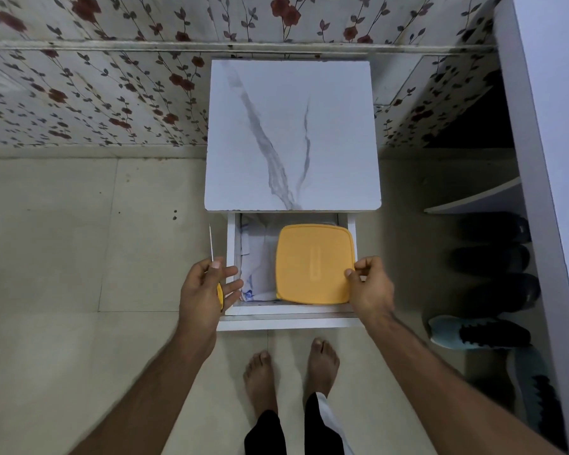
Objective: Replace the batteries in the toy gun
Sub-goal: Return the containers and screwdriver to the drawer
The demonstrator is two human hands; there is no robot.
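Yellow lidded box (pixel 314 264) sits in open drawer (pixel 286 318), lower centre of frame, under marble-look surface (pixel 289 136). Your right hand (pixel 370 287) pinches lid's right edge. Your left hand (pixel 207 287) curls round thin screwdriver (pixel 211 241), shaft pointing up-frame, long axis near vertical. Toy gun, batteries: not visible. Box likely light, rigid, smooth plastic; grip opposite lid edges.

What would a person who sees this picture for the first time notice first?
The eye goes first to the yellow lid of a box in the open drawer of the white marble-patterned cabinet, where the right hand pinches its right edge. Next comes the left hand at the drawer's left side, holding a yellow-handled screwdriver. Shoes stand at the right.
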